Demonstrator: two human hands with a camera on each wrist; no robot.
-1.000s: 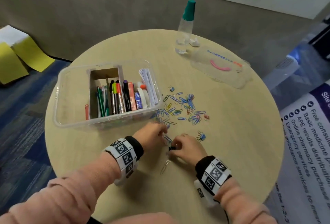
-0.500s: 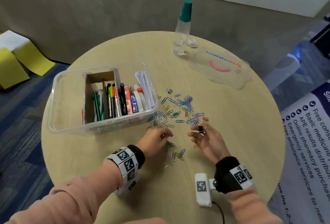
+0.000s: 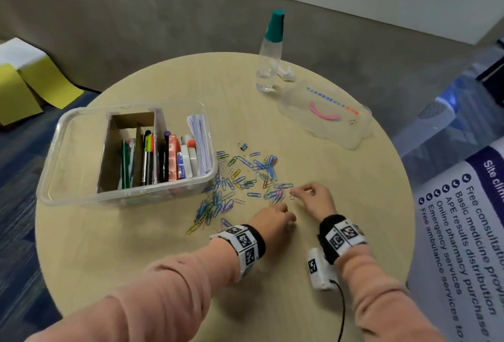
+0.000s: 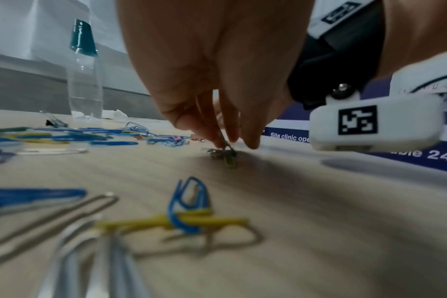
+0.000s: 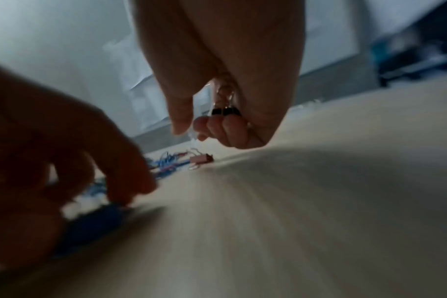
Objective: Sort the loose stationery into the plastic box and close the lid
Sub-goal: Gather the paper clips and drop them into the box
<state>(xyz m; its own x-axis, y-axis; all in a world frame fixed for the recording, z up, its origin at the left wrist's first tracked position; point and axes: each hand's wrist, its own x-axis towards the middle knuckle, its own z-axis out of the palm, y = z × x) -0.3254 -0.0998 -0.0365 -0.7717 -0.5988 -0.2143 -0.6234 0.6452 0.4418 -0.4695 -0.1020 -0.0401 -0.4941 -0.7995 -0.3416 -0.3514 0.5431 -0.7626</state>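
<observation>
The clear plastic box [image 3: 68,161] stands open at the table's left, with pens, erasers and paper in it. Its lid [image 3: 324,115] lies apart at the back right. Coloured paper clips [image 3: 245,178] are scattered between the box and my hands. My left hand [image 4: 222,141] pinches a paper clip [image 4: 229,159] against the tabletop near the front. Just beyond it, my right hand [image 3: 296,193] reaches palm down to the right edge of the pile. Its curled fingers hold a black binder clip [image 5: 225,110]. A pink binder clip [image 5: 202,159] lies ahead of it.
A clear bottle [image 3: 268,60] with a teal cap stands at the table's far edge beside a scrap of white paper. A small dark binder clip [image 3: 242,146] lies behind the pile. The round table [image 3: 136,246] drops off to blue carpet on the left and a printed banner [image 3: 463,232] on the right.
My right hand has turned from palm up to palm down, still holding the black binder clip. My left hand has shifted right, close to the right hand, and pinches a clip.
</observation>
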